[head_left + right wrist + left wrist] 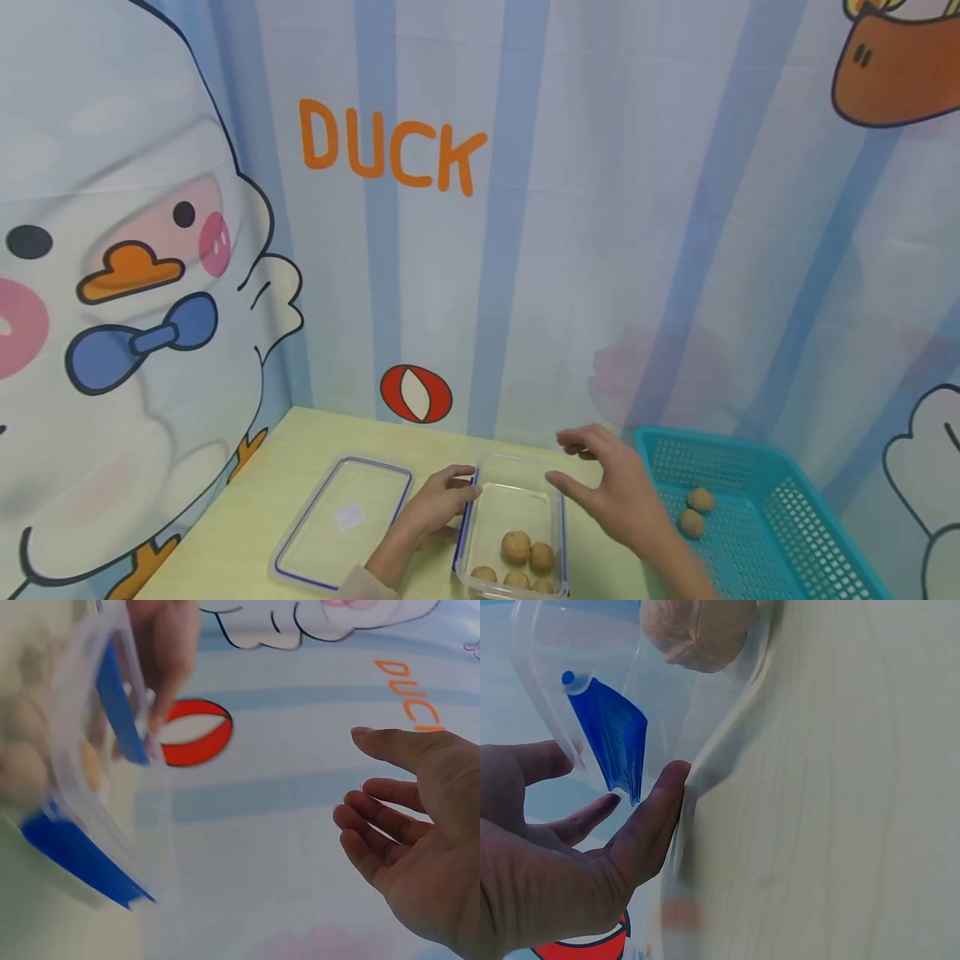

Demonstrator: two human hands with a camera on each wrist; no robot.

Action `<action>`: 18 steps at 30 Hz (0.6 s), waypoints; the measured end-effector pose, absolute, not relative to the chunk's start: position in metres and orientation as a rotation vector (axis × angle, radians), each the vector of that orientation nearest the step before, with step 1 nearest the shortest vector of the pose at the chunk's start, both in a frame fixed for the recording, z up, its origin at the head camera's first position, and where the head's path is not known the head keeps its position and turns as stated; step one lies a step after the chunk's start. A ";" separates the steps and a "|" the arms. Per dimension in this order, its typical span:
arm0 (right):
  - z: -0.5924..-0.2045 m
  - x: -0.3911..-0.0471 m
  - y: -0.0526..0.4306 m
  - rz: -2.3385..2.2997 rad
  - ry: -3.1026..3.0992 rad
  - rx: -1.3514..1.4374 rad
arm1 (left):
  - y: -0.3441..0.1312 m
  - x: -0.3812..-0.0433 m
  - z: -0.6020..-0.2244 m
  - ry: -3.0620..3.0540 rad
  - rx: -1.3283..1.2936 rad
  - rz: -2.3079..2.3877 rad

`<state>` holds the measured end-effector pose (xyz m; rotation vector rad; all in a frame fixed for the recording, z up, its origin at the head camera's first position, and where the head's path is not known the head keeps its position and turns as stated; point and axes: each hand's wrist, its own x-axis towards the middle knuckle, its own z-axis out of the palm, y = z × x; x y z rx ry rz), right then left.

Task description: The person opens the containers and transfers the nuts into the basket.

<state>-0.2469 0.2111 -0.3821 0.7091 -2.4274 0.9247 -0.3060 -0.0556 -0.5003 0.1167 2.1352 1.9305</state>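
Walnuts (516, 547), brown, round, rough-shelled, at least five, bunch at the near end of a clear rectangular plastic box (513, 510) with blue-trimmed edges, standing on a pale yellow wood-grain table (225, 533). Two similar brown walnuts (692, 523) sit close together in a turquoise perforated plastic basket (705, 463) on the right. Left hand (438, 504) is at the box's left side, fingers spread and touching the wall, not clamped round it; probably there to steady the box. Right hand (618, 483) hovers by the box's far right corner, thumb and fingertips well apart, nothing between them; right wrist view shows it apart from the box, likely raised to stay off the rim. Clear rectangular plastic lid with a blue seal (367, 487) lies flat left of the box, presumably set aside so the top is uncovered. Blue plastic latch flap (615, 739) juts from the box wall near the left fingers, maybe swung out for the same reason. Edges: table's far edge runs along the striped duck-print curtain (585, 250), little depth past the box's far end. Lid-to-box gap is narrow and the left hand fills part of it. Right side is roomier above, but the basket's raised wall stands near the right forearm; whether they touch, can't tell. Box's far half has bare floor.
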 end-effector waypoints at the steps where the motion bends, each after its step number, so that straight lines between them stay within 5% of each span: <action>1: -0.388 -0.247 0.204 0.940 -2.444 0.705 | -0.056 -0.306 -0.500 2.135 0.117 1.930; 18: -0.483 -0.278 0.171 1.190 -2.705 0.788 | -0.057 -0.311 -0.505 2.139 0.119 1.912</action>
